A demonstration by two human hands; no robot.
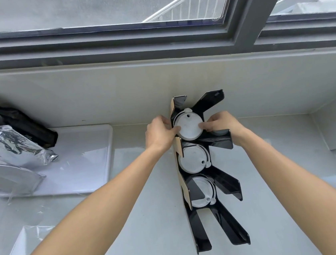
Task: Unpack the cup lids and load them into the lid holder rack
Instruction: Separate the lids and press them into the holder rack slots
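Both hands, left [159,134] and right [222,125], pinch top lid [189,126] in rack [208,173]; thin, light, flexy plastic (likely slippery), best held by rim.

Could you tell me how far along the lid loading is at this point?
The rack's middle and lower slots already hold white lids. Both hands, left and right, are seating the top stack. Whether more lids wait in the clear wrapping at left is unclear.
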